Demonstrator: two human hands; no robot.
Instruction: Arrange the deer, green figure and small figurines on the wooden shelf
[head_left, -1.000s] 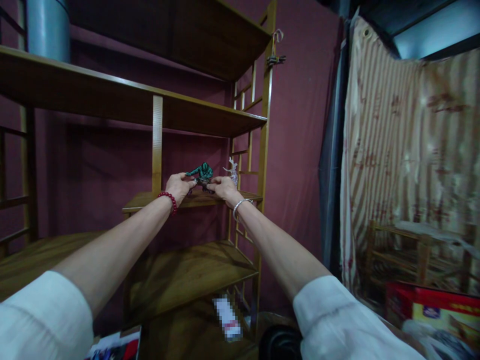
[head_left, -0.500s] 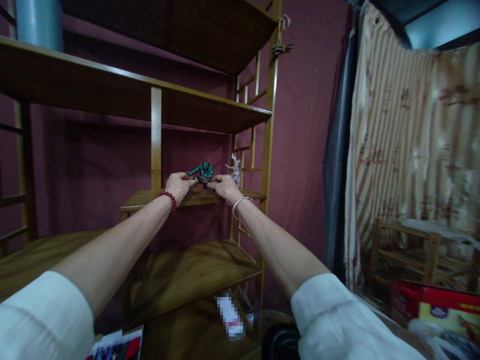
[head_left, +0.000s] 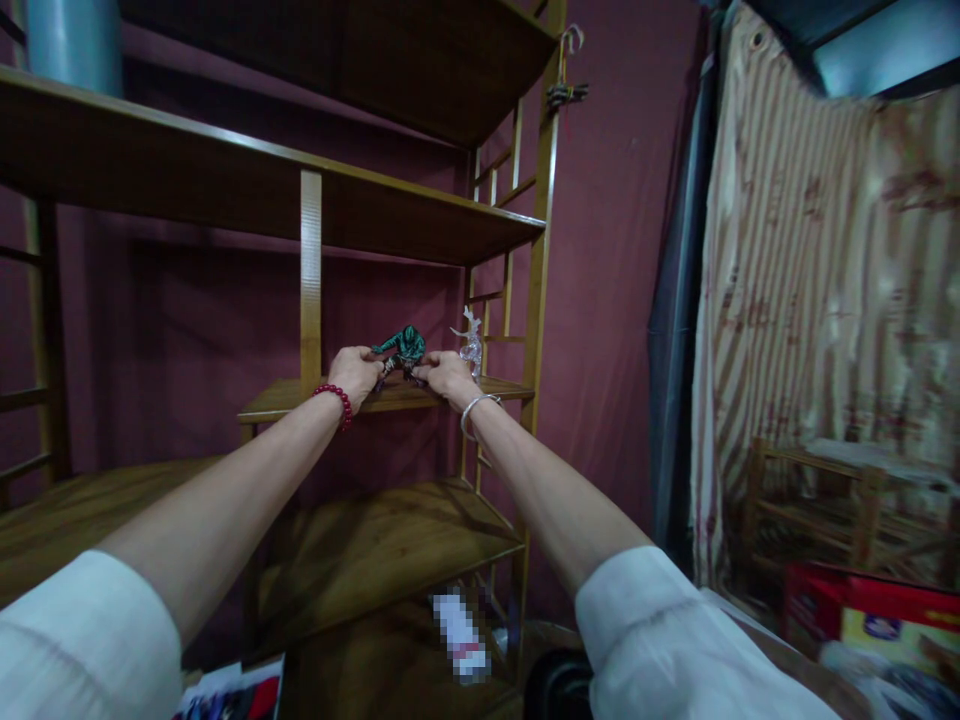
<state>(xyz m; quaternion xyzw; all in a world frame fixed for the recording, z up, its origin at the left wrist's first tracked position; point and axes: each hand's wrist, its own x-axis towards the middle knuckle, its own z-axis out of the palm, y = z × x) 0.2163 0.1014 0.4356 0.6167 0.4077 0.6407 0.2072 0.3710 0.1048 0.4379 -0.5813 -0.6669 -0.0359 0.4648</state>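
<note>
A small green and dark figurine (head_left: 409,345) stands crouched on the middle wooden shelf (head_left: 274,400), one arm stretched to the left. My left hand (head_left: 355,376), below which a red bead bracelet (head_left: 334,393) circles the wrist, grips the figurine's left side with closed fingers. From the other side my right hand (head_left: 448,377), with a silver bangle (head_left: 476,408) at its wrist, pinches the figurine's lower right part. Just behind the right hand is a clear, glassy deer-shaped ornament (head_left: 471,340), its lower part partly hidden.
An upright divider (head_left: 311,280) rises left of the figurine, under a higher shelf (head_left: 420,200). A blue-grey cylinder (head_left: 75,45) stands upper left. Below are a lower shelf (head_left: 390,540) and a box of items (head_left: 232,690). Curtains (head_left: 810,250) and a red box (head_left: 814,600) are on the right.
Almost nothing differs. Both hands and the figurine appear very slightly further left, while the view itself has shifted a little.
</note>
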